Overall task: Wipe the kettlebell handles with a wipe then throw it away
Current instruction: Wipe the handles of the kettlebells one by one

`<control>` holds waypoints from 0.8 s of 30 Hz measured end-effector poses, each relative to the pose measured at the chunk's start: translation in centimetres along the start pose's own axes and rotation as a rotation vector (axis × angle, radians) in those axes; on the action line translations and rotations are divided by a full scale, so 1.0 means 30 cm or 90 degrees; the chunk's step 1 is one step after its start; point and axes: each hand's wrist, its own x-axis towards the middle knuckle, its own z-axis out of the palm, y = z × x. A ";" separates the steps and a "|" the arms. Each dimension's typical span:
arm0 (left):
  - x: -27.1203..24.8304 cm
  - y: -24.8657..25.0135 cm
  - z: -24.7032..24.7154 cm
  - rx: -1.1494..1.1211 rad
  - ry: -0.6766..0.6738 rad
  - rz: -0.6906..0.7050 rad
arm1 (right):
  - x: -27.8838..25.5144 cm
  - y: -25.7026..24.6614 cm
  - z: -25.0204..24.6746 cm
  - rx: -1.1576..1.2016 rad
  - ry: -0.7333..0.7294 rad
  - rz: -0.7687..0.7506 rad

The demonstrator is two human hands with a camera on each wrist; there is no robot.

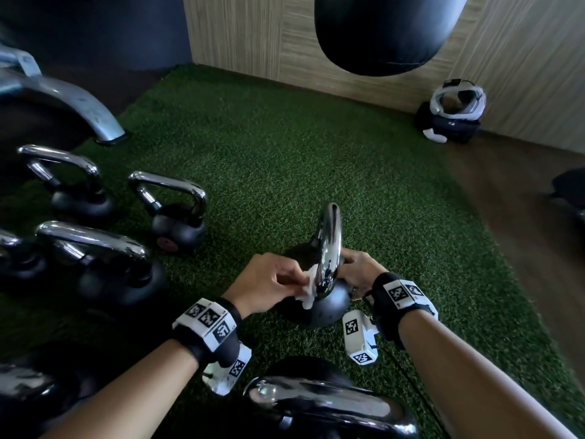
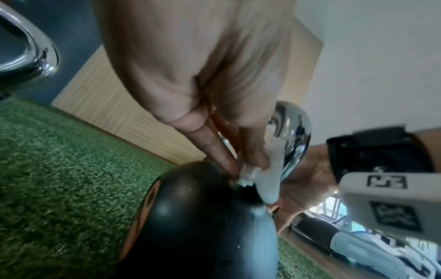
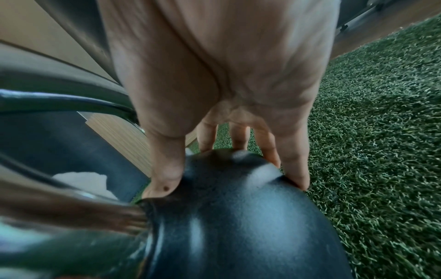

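A black kettlebell (image 1: 329, 307) with a chrome handle (image 1: 330, 236) stands on green turf in the middle of the head view. My left hand (image 1: 272, 280) pinches a white wipe (image 1: 308, 286) against the near leg of the handle, just above the ball. The left wrist view shows the fingertips (image 2: 229, 162) pressing the wipe (image 2: 269, 181) where the handle (image 2: 293, 136) meets the body (image 2: 203, 217). My right hand (image 1: 357, 269) rests on the ball's right side. In the right wrist view its fingers (image 3: 296, 169) and thumb lie fairly straight on the body (image 3: 238, 217).
Several more chrome-handled kettlebells stand at the left (image 1: 177, 217) and one sits close in front (image 1: 329, 403). A black punching bag (image 1: 386, 30) hangs overhead. A headset on a dark bag (image 1: 449, 118) lies by the wooden wall. A metal machine foot (image 1: 79, 106) is far left; open turf lies beyond.
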 end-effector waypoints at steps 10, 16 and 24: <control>0.044 0.080 -0.057 -0.207 0.112 -0.084 | -0.074 -0.043 -0.049 -0.241 0.131 -0.041; 0.081 0.223 -0.129 -0.482 0.164 -0.110 | -0.246 -0.205 -0.104 0.075 0.172 -0.387; 0.107 0.309 -0.086 -0.448 0.084 -0.092 | -0.339 -0.282 -0.076 0.137 0.201 -0.459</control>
